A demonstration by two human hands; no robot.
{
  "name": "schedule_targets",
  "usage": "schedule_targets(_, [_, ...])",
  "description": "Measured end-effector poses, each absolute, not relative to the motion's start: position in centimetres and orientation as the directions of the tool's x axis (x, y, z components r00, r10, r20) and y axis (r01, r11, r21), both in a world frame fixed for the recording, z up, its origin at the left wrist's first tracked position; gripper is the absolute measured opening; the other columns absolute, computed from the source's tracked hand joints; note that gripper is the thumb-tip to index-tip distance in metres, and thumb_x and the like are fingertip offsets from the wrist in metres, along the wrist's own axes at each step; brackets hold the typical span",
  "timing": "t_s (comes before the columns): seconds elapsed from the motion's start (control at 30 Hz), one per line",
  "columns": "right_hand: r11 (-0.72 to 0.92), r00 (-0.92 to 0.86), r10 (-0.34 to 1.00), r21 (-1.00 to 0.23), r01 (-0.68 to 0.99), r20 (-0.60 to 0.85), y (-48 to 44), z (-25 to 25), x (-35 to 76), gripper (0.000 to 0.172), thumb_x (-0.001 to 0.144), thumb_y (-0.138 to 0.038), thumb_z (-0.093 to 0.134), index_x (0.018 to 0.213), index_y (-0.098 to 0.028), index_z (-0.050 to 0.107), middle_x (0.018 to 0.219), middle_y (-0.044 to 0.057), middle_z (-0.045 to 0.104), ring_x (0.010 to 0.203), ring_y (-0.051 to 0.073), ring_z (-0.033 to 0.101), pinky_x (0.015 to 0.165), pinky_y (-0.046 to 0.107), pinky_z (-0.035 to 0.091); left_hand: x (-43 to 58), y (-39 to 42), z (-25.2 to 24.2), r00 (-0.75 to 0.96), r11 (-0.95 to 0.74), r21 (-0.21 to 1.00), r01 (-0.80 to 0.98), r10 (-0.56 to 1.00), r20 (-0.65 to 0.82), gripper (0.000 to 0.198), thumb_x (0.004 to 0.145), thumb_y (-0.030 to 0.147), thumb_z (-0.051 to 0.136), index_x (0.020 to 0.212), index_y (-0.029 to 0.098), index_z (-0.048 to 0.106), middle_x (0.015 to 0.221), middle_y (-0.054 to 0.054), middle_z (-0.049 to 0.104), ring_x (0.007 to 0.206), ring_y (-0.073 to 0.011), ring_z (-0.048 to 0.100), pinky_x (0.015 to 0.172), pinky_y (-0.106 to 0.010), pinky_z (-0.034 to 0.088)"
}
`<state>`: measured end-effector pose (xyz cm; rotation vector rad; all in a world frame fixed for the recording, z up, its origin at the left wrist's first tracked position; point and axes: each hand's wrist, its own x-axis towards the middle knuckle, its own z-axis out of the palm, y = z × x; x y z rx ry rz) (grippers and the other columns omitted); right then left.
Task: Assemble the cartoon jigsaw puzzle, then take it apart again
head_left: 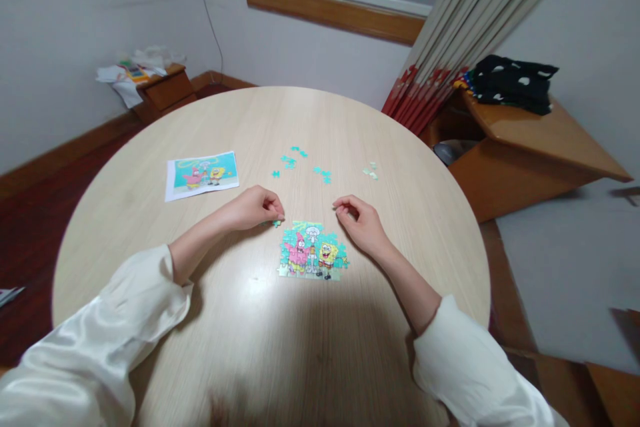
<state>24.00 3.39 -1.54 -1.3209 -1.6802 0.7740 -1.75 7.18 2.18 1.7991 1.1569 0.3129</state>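
Here: left hand (pixel 259 207) pinching turquoise piece (pixel 277 223) beside unfinished puzzle (pixel 313 252).

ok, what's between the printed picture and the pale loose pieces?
Loose turquoise puzzle pieces, scattered on the table, in the head view.

My round worktop (pixel 135 227) is pale, with a fine wood grain. Taking the part-built puzzle (pixel 300 257) as the middle of my clock, its straight lower edge faces me and its right edge is jagged. At 10 o'clock lies the print (pixel 209 176), flat, slightly turned, with a white border. Around 11 I have a lone teal piece (pixel 276 174); between 11 and 12, small teal clusters (pixel 289 161); at 12, another teal group (pixel 327 177). A few pale pieces (pixel 373 175) lie at 1. A bright glare sits near 8, and shadow darkens the wood at 6.
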Motion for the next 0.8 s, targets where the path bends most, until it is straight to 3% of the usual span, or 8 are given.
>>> schedule_targets(0.17, [0.249, -0.093, 0.968, -0.856, 0.453, 0.233, 3.4, -1.5, 24.1, 0.012, 0.078, -0.024, 0.052, 0.082, -0.019, 0.062, 0.077, 0.003, 0.062, 0.071, 0.015, 0.056, 0.072, 0.031, 0.046, -1.4, 6.9, 1.9, 0.514, -0.119, 0.820, 0.559, 0.826, -0.230, 0.016, 0.071, 0.029, 0.059, 0.068, 0.014, 0.063, 0.065, -0.004, 0.066, 0.061, -0.0127, 0.057, 0.058, -0.025, 0.043])
schedule_targets(0.7, [0.246, -0.100, 0.969, -0.851, 0.464, 0.225, 3.4, -1.4, 24.1, 0.012, 0.078, -0.025, 0.051, 0.082, -0.019, 0.061, 0.077, 0.003, 0.062, 0.071, 0.015, 0.056, 0.072, 0.031, 0.046, -0.9, 6.1, 2.1, 0.457, -0.311, 0.604, 0.734, 0.884, -0.100, 0.010, 0.074, 0.022, 0.060, 0.067, 0.016, 0.062, 0.069, -0.003, 0.065, 0.065, -0.0143, 0.056, 0.069, -0.030, 0.041])
schedule_targets(0.8, [0.244, -0.097, 0.970, -0.855, 0.457, 0.224, 3.3, -1.5, 24.1, 0.012, 0.078, -0.025, 0.051, 0.082, -0.019, 0.061, 0.076, 0.003, 0.061, 0.071, 0.015, 0.056, 0.072, 0.030, 0.046, -1.2, 6.0, 2.0, 0.435, -0.310, 0.614, 0.726, 0.898, -0.061, 0.009, 0.074, 0.024, 0.063, 0.069, 0.015, 0.062, 0.070, -0.003, 0.064, 0.064, -0.0141, 0.055, 0.066, -0.029, 0.040])
